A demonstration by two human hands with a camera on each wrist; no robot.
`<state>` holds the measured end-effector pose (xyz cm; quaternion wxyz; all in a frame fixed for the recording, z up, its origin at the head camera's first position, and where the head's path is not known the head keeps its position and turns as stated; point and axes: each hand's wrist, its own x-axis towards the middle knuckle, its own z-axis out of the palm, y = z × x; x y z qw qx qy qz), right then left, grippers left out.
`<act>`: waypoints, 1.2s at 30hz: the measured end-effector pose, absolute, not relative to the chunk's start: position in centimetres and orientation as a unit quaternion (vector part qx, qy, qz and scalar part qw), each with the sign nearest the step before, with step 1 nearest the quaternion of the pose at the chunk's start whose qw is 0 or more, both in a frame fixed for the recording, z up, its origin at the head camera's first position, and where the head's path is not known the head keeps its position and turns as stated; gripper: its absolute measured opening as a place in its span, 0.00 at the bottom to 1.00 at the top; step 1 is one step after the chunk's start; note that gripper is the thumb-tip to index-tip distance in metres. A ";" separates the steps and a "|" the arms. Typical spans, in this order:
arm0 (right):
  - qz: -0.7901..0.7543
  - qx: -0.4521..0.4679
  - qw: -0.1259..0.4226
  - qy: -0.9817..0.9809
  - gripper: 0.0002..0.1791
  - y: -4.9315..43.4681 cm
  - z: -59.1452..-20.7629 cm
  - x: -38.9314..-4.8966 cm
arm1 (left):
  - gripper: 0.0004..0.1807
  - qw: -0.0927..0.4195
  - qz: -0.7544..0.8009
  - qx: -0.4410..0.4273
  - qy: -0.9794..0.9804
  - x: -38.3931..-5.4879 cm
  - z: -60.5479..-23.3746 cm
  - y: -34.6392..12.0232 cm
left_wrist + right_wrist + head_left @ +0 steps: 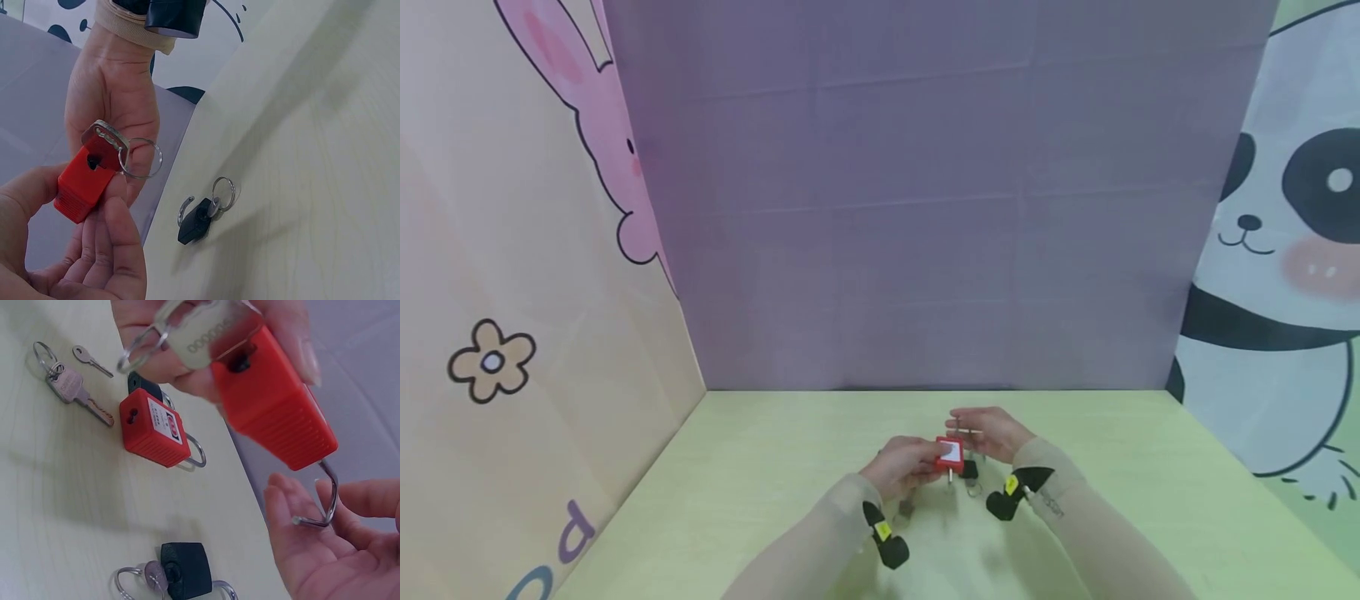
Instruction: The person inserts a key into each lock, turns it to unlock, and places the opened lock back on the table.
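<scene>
A red padlock [950, 454] with a white label is held up above the table by my left hand [901, 467], thumb on one side and fingers on the other. A silver key [106, 134] with a split ring [140, 157] sits at its keyhole end. At the opposite end, the metal shackle [331, 500] stands out with one end loose. My right hand [992, 433] holds that shackle between thumb and a finger, the other fingers loosely bent. Close below lies a black padlock [195, 222] with a key and ring.
A second red padlock [153, 428] rests on the table, partly hiding another dark padlock [145, 386]. Beside it are a large key on a ring [72, 384] and a small key [90, 359]. A grey-purple panel [925, 250] closes off the table's far edge.
</scene>
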<state>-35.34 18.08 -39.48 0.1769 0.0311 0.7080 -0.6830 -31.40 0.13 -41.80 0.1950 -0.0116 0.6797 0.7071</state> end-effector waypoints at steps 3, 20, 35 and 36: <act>-0.680 0.035 0.180 0.710 0.24 18.1 -39.7 -35.2 | 0.17 0.194 0.706 -0.012 0.681 -31.2 -41.8 0.1; -0.592 0.016 0.151 0.792 0.27 22.0 -40.5 -36.2 | 0.19 0.187 0.715 -0.032 0.673 -31.2 -41.9 -0.4; -0.582 0.052 0.141 0.799 0.25 25.5 -41.7 -35.5 | 0.19 0.157 0.660 -0.003 0.735 -31.5 -42.0 -0.3; -0.583 0.051 0.141 0.799 0.25 25.5 -41.7 -35.5 | 0.19 0.149 0.645 0.005 0.750 -31.6 -42.0 -0.3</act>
